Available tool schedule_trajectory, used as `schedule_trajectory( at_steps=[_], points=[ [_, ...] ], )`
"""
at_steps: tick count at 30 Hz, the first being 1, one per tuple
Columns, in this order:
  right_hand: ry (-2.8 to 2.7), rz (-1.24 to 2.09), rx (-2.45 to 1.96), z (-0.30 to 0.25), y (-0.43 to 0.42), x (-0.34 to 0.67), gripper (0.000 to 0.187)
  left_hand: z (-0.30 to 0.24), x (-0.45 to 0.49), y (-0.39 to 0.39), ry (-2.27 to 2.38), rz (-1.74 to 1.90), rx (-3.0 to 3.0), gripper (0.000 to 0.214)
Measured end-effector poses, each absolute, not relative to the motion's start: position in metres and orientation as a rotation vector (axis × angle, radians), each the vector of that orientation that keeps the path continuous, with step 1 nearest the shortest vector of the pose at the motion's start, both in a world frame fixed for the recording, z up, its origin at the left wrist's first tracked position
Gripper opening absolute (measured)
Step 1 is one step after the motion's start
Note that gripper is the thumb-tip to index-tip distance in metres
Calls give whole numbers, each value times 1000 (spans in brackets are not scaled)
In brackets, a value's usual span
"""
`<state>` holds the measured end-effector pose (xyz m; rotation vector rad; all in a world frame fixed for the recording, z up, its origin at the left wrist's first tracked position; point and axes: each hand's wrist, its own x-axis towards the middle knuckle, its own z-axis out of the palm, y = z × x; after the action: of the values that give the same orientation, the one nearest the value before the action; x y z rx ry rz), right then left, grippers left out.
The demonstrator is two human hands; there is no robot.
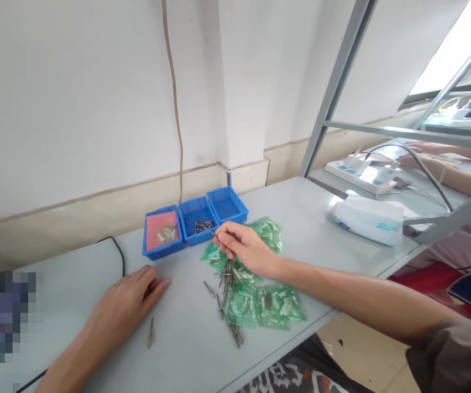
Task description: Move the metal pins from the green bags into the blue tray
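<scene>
My right hand [243,245] is pinching a small metal fastener [214,233] between thumb and fingertips, just in front of the blue bins. Under and around that hand lie green-tinted plastic bags [282,305] with white plugs and metal pieces inside. A loose pile of metal fasteners [227,278], each with a thin shank and thicker end, spreads down toward the table's front edge. My left hand [131,295] rests on the tabletop, fingers loosely curled, thumb held apart, with nothing visible in it. One single fastener [151,333] lies beside it.
Three blue bins stand in a row: the left bin [164,254] has a pink sheet and a small bag, the middle bin [198,237] several fasteners, the right bin [241,215] nothing visible. A white plastic packet [366,218] lies near the metal frame [334,82]. Beyond are another person's arms [452,169].
</scene>
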<state>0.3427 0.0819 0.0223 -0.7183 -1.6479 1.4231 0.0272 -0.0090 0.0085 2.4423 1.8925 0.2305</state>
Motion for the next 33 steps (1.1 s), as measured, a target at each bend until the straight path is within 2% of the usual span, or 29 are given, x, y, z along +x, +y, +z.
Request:
schedule_trajectory(
  at_steps=[10, 26, 33],
  points=[
    [-1600, 1448, -732, 23, 84, 342, 39, 8, 27, -8, 1897, 246, 2422, 41],
    [-1557, 1422, -697, 26, 83, 343, 26, 7, 26, -9, 1890, 240, 2428, 42],
    [-1594, 1365, -735, 30, 80, 344, 25, 7, 27, -9, 1906, 233, 2412, 44]
  ],
)
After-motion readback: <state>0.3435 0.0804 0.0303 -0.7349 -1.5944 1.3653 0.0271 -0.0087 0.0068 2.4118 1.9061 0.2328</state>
